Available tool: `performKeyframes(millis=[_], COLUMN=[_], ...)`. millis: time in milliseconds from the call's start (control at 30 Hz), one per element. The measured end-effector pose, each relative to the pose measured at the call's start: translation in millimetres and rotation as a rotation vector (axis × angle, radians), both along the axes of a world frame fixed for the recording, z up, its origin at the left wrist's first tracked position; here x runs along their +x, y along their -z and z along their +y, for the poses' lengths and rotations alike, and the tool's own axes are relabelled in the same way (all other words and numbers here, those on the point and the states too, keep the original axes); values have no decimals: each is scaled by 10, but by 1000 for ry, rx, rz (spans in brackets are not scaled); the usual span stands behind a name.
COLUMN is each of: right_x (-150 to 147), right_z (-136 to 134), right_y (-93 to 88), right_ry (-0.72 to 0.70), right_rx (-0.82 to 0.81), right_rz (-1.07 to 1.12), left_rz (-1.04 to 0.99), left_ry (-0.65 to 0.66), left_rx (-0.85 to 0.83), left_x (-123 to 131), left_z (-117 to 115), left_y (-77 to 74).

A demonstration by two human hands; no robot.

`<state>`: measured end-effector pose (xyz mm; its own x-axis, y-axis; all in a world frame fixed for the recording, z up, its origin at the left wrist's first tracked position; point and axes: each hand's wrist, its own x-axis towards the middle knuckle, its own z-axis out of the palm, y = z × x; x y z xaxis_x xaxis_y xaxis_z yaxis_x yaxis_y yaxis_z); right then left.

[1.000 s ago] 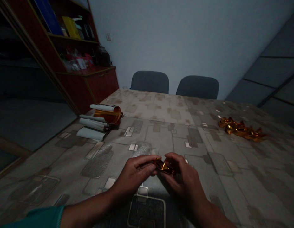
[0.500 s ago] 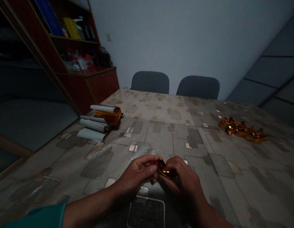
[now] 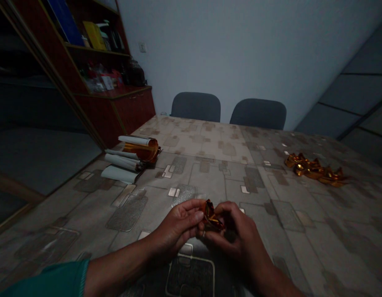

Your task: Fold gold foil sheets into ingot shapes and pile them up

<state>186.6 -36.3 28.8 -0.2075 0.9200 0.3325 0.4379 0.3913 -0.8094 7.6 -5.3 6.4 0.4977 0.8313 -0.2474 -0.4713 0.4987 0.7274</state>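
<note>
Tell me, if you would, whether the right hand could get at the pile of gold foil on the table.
Probably yes, once the right hand lets go of the crumpled foil; no object shows between it and the pile.

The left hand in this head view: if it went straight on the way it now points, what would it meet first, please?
Most likely the crumpled gold foil right at the fingertips of the left hand, with the right hand just beyond it, though depth is hard to judge from this view.
</note>
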Motion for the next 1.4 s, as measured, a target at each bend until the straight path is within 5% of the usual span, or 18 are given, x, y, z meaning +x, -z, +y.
performKeyframes(millis=[200,600,967,1133,1400], right_x=[-5,-29,189,430,564], right_z=[-32,26,197,338,339], right_y=[-19,98,38,145,174], right_ry=[-36,55,186,263,224], right_rx=[-287,-244,-201,-48,-68], right_rz=[266,215,252,-214,-336], left_rz=[-18,256,342,366,383], left_ry=[-47,-49,-149,-111,-118], left_rx=[2,272,340,351,351], left_x=[1,15,-56,-52,-63], left_z=[6,12,53,36,36], left_y=[6,110,-29,-35,-53])
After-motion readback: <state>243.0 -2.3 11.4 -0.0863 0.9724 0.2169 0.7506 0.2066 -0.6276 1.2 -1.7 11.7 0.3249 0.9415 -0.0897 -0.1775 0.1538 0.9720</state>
